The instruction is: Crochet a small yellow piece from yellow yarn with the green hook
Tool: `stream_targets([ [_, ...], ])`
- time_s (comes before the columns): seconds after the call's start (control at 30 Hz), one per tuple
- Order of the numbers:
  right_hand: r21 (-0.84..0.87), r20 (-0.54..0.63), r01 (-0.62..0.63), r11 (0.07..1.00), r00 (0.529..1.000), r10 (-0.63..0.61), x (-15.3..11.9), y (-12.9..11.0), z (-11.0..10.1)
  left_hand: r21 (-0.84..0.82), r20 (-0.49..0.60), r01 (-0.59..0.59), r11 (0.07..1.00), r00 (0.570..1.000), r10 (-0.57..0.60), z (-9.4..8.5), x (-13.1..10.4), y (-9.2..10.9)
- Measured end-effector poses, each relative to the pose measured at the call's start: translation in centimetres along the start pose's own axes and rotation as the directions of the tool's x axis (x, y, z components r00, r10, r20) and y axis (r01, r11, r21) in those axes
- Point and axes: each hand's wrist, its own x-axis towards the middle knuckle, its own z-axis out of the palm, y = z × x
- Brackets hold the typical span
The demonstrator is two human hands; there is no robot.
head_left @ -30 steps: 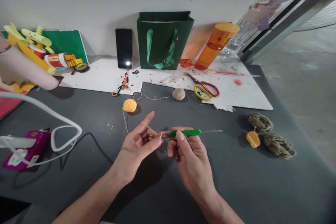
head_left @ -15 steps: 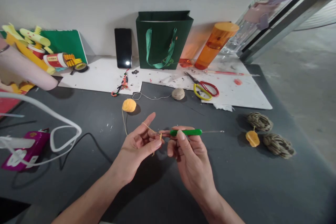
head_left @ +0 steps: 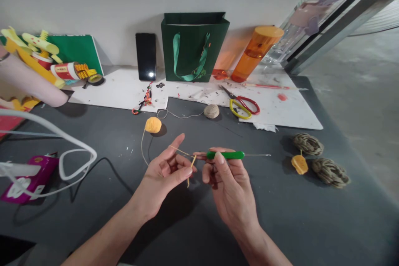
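My right hand (head_left: 232,181) is closed round a crochet hook with a green handle (head_left: 226,155); thin metal shows at both ends of the handle. Thumb and finger of my left hand (head_left: 166,172) pinch a short piece of yellow yarn (head_left: 192,168), with its tail hanging below. A strand runs over the raised left index finger to the hook's left tip, where it looks looped on, though the detail is small. The strand leads back to a yellow yarn ball (head_left: 153,125) beyond my left hand. Fingers of both hands hide part of the yarn.
A beige yarn ball (head_left: 211,111) and scissors (head_left: 245,107) lie farther back. To the right are two grey-brown yarn bundles (head_left: 331,172) and a small yellow crocheted piece (head_left: 299,164). White cable (head_left: 77,143) and a purple power box (head_left: 29,176) occupy the left; a green bag (head_left: 193,50) stands behind.
My right hand and the crochet hook have shifted slightly right, away from my left hand. The strand from the yellow ball now bows out farther left.
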Motion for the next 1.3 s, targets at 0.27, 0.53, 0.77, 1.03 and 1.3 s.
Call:
stream_targets([
  [0.27, 0.013, 0.005, -0.018, 1.000, 1.000, 0.018, 0.1, -0.1, -0.1, -0.009, 0.006, 0.015, 1.000, 1.000, -0.015, 0.0, 0.0, -0.1],
  [0.53, -0.075, 0.078, 0.037, 0.997, 0.996, -0.031, -0.3, 0.7, -0.3, -0.052, -0.047, -0.014, 0.999, 0.999, 0.011, -0.1, 0.1, -0.3],
  [0.77, -0.081, 0.066, 0.043, 0.996, 0.997, -0.038, -0.3, 0.7, -0.3, -0.049, -0.083, -0.044, 0.998, 0.996, 0.040, -0.1, 0.2, -0.3],
  [1.03, -0.160, 0.128, 0.092, 0.983, 0.989, -0.072, -0.2, 0.9, -0.5, -0.033, -0.078, -0.083, 0.996, 0.994, 0.081, -0.2, 0.2, -0.4],
  [1.3, -0.079, 0.060, 0.062, 0.995, 0.997, -0.057, -0.3, 0.9, -0.1, -0.032, -0.064, -0.068, 0.997, 0.996, 0.065, -0.3, 0.2, -0.4],
])
